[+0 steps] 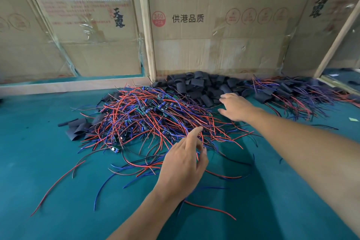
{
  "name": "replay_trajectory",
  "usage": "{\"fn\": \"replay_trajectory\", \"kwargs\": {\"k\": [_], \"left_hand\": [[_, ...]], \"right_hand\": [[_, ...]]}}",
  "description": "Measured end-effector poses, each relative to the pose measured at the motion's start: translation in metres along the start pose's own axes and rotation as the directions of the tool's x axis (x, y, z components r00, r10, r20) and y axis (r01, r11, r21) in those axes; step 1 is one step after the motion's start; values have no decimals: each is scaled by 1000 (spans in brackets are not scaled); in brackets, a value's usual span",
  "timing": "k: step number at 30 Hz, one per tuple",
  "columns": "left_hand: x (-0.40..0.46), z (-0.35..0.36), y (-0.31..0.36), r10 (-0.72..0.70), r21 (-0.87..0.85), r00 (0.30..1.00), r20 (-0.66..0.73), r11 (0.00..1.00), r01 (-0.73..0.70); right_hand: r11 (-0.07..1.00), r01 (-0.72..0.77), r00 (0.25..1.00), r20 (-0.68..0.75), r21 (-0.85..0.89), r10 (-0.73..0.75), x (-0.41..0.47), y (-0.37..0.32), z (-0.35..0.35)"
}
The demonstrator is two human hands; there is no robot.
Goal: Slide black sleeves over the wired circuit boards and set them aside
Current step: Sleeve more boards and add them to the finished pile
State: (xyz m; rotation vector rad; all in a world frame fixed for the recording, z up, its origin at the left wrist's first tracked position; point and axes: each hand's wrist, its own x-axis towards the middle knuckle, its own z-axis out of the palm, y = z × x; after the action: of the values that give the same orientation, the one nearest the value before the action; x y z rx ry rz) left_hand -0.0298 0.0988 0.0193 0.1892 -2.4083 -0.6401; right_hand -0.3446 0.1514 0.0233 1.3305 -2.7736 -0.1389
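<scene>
A tangled heap of small green circuit boards with red and blue wires (148,115) lies on the green table. Behind it, against the cardboard wall, sits a pile of flat black sleeves (196,86). To the right is a pile of sleeved boards with wires trailing out (288,93). My left hand (185,163) hovers at the near edge of the wire heap, index finger stretched onto the wires, other fingers loosely curled; whether it pinches a wire I cannot tell. My right hand (233,107) reaches with spread fingers to the front edge of the black sleeve pile, holding nothing.
Cardboard sheets (214,31) in wooden frames (148,31) wall off the back of the green table (58,162). A few loose black sleeves (78,128) lie left of the heap. Stray wires spread across the near table. A slanted wooden post (339,37) stands at far right.
</scene>
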Motion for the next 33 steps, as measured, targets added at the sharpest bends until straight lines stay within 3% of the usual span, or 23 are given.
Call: {"fn": "replay_trajectory", "kwargs": {"k": [4, 8, 13, 15, 18, 21, 24, 27, 29, 31, 33], "left_hand": [[-1, 1, 2, 15, 5, 1000, 17, 1000, -15], [0, 0, 0, 5, 13, 1000, 4, 1000, -5], [1, 0, -3, 18, 22, 999, -43, 1000, -17], [1, 0, -3, 24, 27, 998, -55, 999, -22], [1, 2, -6, 14, 20, 997, -71, 1000, -12], [1, 4, -11, -26, -19, 997, -68, 1000, 25], [1, 6, -15, -111, -91, 994, -18, 990, 109], [2, 7, -17, -283, -274, 959, -3, 923, 271], [7, 8, -19, -438, -412, 898, 42, 811, 415], [10, 8, -20, -538, -546, 828, 162, 650, 529], [12, 8, -21, -553, -664, 786, 277, 481, 572]], "right_hand": [[994, -19, 1000, -19, 104, 21, 2, -2, -1], [997, -59, 997, 55, 53, 56, 4, -4, -1], [997, -74, 997, -11, -10, 73, -4, -14, -10], [993, -109, 993, -47, 47, 111, -12, -21, -19], [931, -203, 964, -106, 303, 245, -33, -33, -41], [727, -181, 932, -119, 662, 341, -75, -44, -57], [288, -98, 953, 6, 953, 304, -120, -55, -51], [-152, -51, 984, 76, 987, 163, -152, -62, -43], [-392, -75, 994, 101, 917, 46, -165, -65, -35], [-474, -149, 989, 127, 868, -78, -173, -69, -29], [-467, -199, 978, 144, 862, -151, -176, -76, -24]]}}
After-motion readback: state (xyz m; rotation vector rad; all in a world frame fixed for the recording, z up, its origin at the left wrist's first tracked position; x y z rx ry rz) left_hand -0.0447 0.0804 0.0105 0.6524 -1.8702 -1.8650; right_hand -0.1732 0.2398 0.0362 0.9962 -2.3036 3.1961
